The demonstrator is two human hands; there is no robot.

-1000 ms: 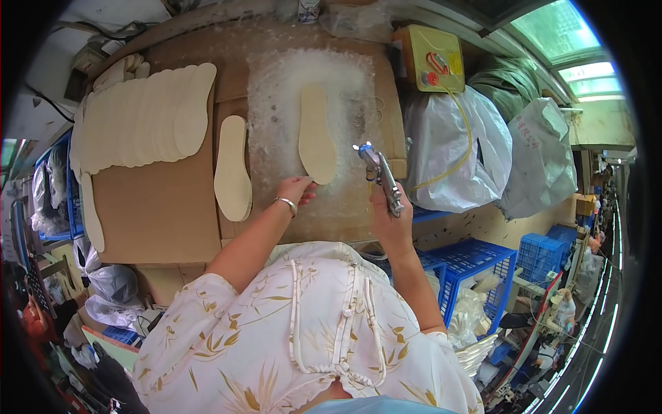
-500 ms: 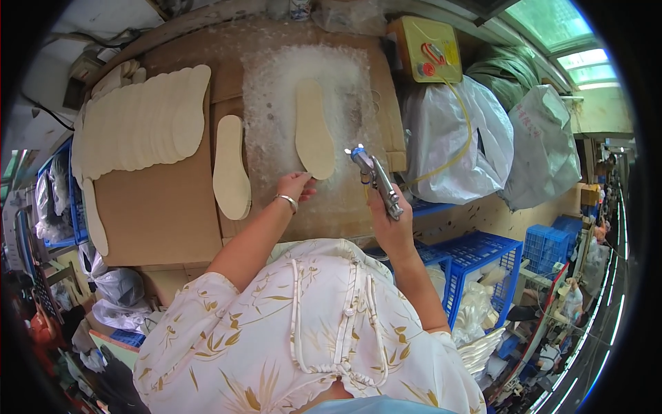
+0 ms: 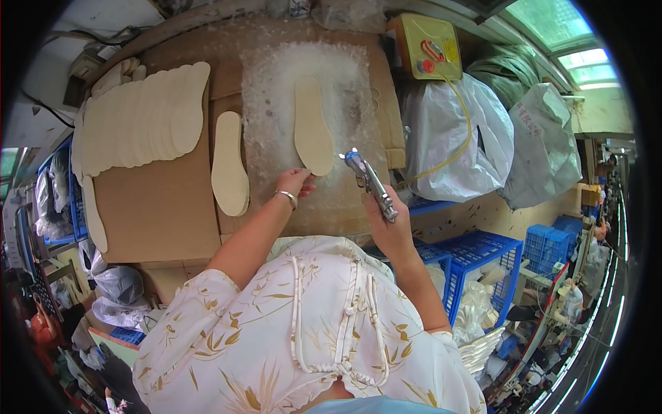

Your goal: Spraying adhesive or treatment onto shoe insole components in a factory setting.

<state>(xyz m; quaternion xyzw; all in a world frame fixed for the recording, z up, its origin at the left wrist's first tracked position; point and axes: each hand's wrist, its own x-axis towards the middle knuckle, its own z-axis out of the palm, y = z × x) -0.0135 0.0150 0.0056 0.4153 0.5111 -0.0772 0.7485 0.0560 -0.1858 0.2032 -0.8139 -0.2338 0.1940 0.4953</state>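
A cream insole (image 3: 314, 127) lies on a patch of cardboard crusted with white residue (image 3: 265, 131). At its near end, the fingertips of my left hand (image 3: 295, 182) pinch the edge. My right hand (image 3: 390, 224) is wrapped round a metal spray gun (image 3: 372, 183), whose blue-ringed nozzle points up and left, just right of the insole and apart from it. To the left of the crusted patch rests a small stack of insoles (image 3: 230, 165). Farther left, many more insoles (image 3: 145, 117) are fanned out in an overlapping row.
Cardboard (image 3: 155, 214) covers the bench. At the back right stands a yellow can (image 3: 424, 45), with a yellow hose (image 3: 463, 148) running toward the spray gun. White plastic sacks (image 3: 455, 138) fill the right side. Below them is a blue crate (image 3: 483, 255) holding pale pieces.
The spray gun in my right hand has shifted slightly left and its nozzle has tilted further left. My left hand keeps its pinch on the insole's near end.
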